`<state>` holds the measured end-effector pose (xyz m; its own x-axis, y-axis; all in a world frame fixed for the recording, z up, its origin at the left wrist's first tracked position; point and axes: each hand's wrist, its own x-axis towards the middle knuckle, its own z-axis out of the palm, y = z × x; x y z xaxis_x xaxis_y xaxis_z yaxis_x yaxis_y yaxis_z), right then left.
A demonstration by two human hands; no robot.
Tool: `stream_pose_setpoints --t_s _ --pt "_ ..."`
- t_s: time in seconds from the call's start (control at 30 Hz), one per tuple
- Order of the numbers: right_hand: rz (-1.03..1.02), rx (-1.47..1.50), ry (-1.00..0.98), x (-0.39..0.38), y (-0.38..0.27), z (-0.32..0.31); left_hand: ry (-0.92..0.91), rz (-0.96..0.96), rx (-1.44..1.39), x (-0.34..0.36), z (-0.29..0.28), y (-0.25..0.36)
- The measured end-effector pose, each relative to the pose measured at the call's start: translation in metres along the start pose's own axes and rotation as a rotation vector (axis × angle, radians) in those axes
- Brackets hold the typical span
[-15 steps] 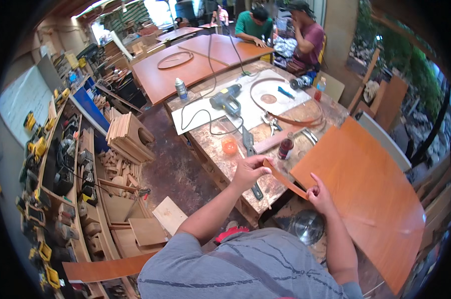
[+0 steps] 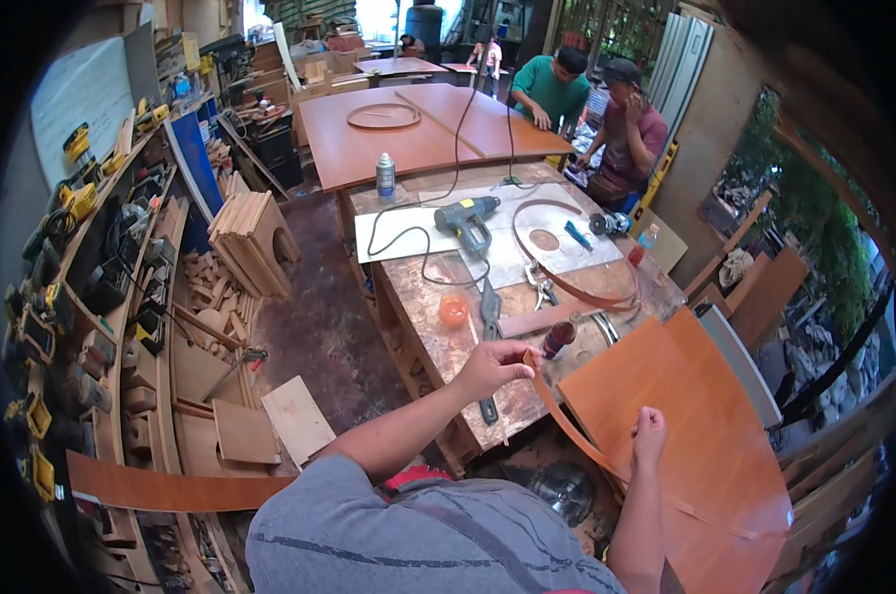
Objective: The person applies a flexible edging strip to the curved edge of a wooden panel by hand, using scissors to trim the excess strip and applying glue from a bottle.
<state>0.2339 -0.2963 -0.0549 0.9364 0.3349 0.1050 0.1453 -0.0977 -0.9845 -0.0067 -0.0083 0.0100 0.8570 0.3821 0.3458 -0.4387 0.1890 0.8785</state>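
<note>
My left hand pinches the upper end of a thin orange-brown wood edging strip, which curves down to the right. My right hand is closed above a large curved orange-brown panel, to the right of the strip; anything within its fingers is too small to make out. Just beyond my left hand stand a dark red bottle and an orange container, with a long black tool lying beneath that wrist. Farther up the workbench lie a corded heat gun and coiled banding.
Two people are at a farther table with orange-brown boards. A spray can stands on the bench. Shelves of power tools line the left; stacked cut wood is on the floor; a round metal piece lies below.
My right hand has moved downward and right, away from the strip's earlier held point, and its pointing index finger has curled in. More of the strip now shows below. The view has shifted.
</note>
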Motion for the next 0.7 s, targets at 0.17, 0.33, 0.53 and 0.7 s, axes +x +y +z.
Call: stream_pose_setpoints --t_s 0.17,0.33,0.53,0.7 --pt "-0.036 0.026 0.029 -0.009 -0.005 0.009 -0.006 0.002 -0.021 0.004 -0.003 -0.008" --pt "-0.099 0.002 0.017 -0.011 -0.010 0.011 0.014 0.014 -0.001 0.002 -0.004 -0.006" --pt "-0.117 0.109 0.045 -0.009 0.006 -0.001 0.026 0.030 0.065 0.003 -0.011 -0.010" --pt "0.068 0.283 -0.079 -0.023 0.008 0.007 0.052 0.064 0.119 0.007 -0.014 -0.013"
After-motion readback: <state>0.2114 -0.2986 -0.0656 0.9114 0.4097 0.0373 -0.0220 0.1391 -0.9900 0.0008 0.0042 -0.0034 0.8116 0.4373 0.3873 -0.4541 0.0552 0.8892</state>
